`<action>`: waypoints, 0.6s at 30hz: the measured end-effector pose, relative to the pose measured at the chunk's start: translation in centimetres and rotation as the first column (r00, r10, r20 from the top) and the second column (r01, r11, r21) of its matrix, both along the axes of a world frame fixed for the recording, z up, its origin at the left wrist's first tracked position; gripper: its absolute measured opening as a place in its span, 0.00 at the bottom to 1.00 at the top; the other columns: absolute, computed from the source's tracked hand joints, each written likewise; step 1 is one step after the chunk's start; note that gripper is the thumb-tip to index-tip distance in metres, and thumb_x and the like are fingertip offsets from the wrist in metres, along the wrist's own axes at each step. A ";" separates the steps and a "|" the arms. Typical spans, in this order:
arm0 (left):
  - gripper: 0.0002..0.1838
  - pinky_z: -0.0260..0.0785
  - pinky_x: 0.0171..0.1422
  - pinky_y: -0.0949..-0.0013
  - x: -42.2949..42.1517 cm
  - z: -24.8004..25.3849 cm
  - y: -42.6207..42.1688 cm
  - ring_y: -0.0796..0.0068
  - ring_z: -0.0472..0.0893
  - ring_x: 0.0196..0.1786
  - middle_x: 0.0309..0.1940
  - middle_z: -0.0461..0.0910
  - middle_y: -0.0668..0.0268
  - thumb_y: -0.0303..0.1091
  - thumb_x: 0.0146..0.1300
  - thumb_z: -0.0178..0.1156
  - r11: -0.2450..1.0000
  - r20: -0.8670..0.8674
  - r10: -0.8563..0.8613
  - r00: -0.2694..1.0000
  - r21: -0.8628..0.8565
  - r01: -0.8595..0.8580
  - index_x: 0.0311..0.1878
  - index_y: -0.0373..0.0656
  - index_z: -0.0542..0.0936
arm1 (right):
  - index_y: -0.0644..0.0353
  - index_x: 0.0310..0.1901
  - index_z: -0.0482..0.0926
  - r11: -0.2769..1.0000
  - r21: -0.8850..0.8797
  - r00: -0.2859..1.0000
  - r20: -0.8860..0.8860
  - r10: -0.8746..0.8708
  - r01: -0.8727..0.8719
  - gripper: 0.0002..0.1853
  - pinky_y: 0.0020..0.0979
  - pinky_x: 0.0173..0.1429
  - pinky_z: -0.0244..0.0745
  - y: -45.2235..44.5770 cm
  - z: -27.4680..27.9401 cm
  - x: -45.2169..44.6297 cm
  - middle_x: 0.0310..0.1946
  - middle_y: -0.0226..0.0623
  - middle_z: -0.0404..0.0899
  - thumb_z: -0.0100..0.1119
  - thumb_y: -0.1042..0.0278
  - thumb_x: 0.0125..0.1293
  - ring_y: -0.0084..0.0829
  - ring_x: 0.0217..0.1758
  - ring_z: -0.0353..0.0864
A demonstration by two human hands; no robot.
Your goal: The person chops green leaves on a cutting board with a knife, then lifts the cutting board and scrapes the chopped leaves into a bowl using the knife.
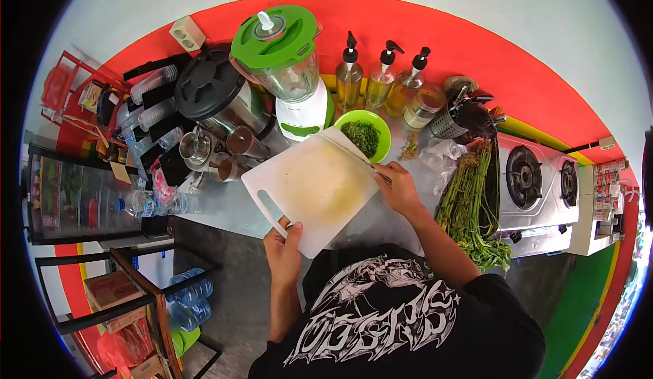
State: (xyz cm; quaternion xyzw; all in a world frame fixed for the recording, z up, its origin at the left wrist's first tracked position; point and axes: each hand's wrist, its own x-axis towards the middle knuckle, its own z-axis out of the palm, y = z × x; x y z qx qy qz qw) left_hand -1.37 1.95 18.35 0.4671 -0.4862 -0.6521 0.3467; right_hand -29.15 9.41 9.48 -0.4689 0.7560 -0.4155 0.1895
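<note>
My left hand [284, 241] grips the lower edge of a white cutting board [306, 188] near its handle slot. The board is tilted toward a green bowl [382, 131] and bears a yellowish-green stain. Closed round a knife handle, my right hand [396, 185] is at the board's right side. The knife's blade [347, 149] lies along the board's upper right edge, close to the bowl. Chopped green herbs [360, 136] are inside the bowl.
A green-lidded blender [289, 83] stands behind the board, beside several pump bottles [349, 79]. Long green stalks [466, 205] lie right of my right forearm, by the gas stove [537, 192]. A water bottle [153, 203] lies at left.
</note>
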 end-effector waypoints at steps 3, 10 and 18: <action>0.19 0.66 0.40 0.79 0.4 -0.1 -0.2 0.86 0.76 0.33 0.33 0.85 0.67 0.28 0.71 0.57 1.000 0.003 -0.021 1.000 0.002 0.021 0.60 0.27 0.77 | 0.60 0.53 0.84 0.997 0.038 0.994 -0.091 -0.057 0.061 0.15 0.40 0.42 0.76 -0.4 -0.9 -1.7 0.34 0.48 0.79 0.62 0.71 0.65 0.46 0.36 0.82; 0.16 0.59 0.34 0.80 0.5 1.4 -0.7 0.89 0.69 0.28 0.26 0.79 0.72 0.28 0.70 0.57 0.990 0.091 -0.059 0.994 -0.123 0.070 0.56 0.29 0.81 | 0.67 0.53 0.80 0.989 0.030 0.941 0.306 -0.144 0.142 0.15 0.33 0.30 0.73 -1.1 0.2 -2.5 0.28 0.42 0.83 0.59 0.68 0.70 0.29 0.22 0.78; 0.17 0.62 0.35 0.79 0.6 3.4 -1.1 0.87 0.73 0.31 0.30 0.83 0.70 0.30 0.69 0.58 0.942 0.225 -0.206 0.952 -0.217 0.255 0.55 0.29 0.82 | 0.56 0.48 0.66 0.986 0.021 0.683 0.718 -0.131 0.167 0.08 0.23 0.13 0.56 -3.8 3.0 -1.1 0.25 0.36 0.80 0.53 0.65 0.76 0.19 0.11 0.66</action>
